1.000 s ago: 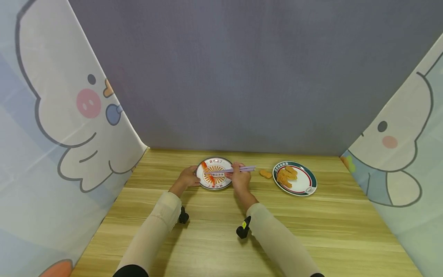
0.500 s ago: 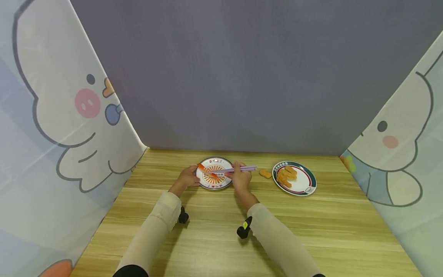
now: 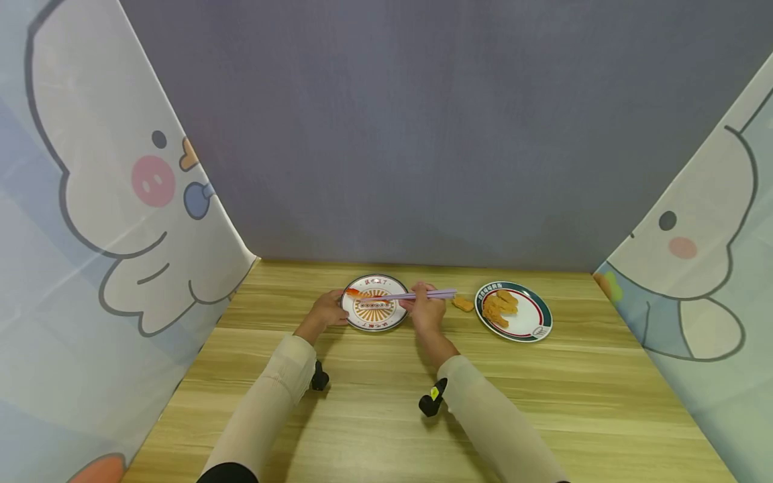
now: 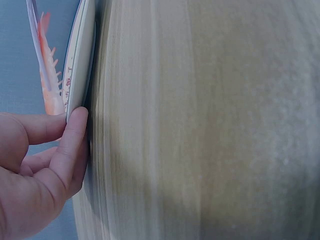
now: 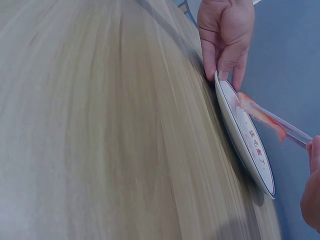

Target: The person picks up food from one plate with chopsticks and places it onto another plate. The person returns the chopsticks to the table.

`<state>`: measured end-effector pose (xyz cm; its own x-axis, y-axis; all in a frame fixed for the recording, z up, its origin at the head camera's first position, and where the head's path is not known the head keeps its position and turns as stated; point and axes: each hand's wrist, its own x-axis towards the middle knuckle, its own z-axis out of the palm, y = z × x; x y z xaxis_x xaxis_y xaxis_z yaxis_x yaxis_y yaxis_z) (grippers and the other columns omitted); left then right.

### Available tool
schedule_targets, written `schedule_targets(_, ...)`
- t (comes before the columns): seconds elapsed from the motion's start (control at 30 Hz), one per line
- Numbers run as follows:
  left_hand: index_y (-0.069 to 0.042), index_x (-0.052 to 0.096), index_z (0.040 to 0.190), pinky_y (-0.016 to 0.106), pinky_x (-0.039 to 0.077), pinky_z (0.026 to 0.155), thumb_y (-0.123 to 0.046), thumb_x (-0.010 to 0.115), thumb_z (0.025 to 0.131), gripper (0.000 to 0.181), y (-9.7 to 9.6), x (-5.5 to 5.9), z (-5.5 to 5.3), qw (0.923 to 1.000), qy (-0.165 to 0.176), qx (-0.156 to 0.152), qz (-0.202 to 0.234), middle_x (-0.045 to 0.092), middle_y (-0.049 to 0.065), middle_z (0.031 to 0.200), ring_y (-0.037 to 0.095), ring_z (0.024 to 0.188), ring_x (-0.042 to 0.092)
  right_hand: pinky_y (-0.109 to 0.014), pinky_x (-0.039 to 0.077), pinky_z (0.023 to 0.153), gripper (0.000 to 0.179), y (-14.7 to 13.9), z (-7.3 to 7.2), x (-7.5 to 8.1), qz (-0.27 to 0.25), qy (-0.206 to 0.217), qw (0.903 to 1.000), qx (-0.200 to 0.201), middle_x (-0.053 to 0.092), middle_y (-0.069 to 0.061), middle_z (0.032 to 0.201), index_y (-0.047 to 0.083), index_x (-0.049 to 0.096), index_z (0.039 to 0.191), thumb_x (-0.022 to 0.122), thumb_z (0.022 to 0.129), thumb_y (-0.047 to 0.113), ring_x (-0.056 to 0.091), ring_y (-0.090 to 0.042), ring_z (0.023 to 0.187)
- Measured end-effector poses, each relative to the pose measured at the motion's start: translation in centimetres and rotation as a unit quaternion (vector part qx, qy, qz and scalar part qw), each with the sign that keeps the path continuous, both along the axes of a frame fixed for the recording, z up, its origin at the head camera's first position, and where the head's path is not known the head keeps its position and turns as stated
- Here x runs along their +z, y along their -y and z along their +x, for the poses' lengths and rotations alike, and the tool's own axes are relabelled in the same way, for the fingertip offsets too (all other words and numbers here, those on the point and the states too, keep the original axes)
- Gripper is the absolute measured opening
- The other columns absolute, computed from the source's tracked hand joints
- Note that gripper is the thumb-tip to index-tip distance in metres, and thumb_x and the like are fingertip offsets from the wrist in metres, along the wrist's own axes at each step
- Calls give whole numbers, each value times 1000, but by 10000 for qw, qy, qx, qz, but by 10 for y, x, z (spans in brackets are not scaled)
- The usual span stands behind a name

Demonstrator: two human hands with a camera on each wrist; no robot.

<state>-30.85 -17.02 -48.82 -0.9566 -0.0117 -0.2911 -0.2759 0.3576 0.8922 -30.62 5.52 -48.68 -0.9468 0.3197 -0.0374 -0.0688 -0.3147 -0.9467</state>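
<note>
My left hand [image 3: 329, 308] pinches the left rim of a white plate [image 3: 370, 325] with a dark edge and an orange sunburst print. In the left wrist view, the thumb lies over the rim and the fingers [image 4: 75, 135] are below it. Pale purple chopsticks [image 3: 431, 294] are held in my right hand [image 3: 427, 310], their tips over the plate. An orange-and-white shrimp [image 5: 265, 119] lies along the chopstick tips, tilted above the plate. Whether its lower end touches the plate, I cannot tell.
On the right stands a second plate [image 3: 531, 315], green-rimmed, bearing several golden fried pieces [image 3: 500, 306]. One fried nugget [image 3: 463, 303] lies on the wooden table [image 3: 374, 402] between the plates. A grey panel [image 3: 398, 134] rises behind, with printed cloth walls on both sides.
The shrimp has turned from steeply slanted to nearly level in the head view. My right hand and the chopsticks have shifted slightly right. The left hand and plate stay put.
</note>
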Motion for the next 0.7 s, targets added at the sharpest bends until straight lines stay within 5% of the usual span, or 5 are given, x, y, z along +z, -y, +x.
schedule_targets(0.27, -5, 35, 147, 35, 63, 80, 15, 61, 82, 73, -1, 1, 1, 10000, 6, -12, -95, 53, 27, 124, 29, 91, 67, -30, 63, 57, 29, -15, 0, 5, -83, 155, 9998, -29, 62, -37, 100, -9, 61, 101, 52, 95, 18, 68, -14, 52)
schedule_targets(0.5, -6, 37, 146, 34, 63, 80, 15, 61, 82, 72, -1, 2, 1, 9999, 3, 4, -139, 53, 26, 120, 27, 90, 67, -31, 63, 57, 29, -28, -2, 6, -242, -28, 9996, -131, 61, -13, 75, -11, 59, 100, 52, 97, 17, 68, -17, 53)
schedule_targets(0.7, -6, 38, 146, 34, 63, 79, 16, 61, 82, 71, -2, 1, 0, 9999, 40, -17, -155, 54, 26, 120, 28, 90, 68, -36, 63, 61, 26, -40, -3, 4, -349, -103, 9992, -191, 61, -7, 68, -8, 59, 95, 52, 96, 16, 69, -20, 55)
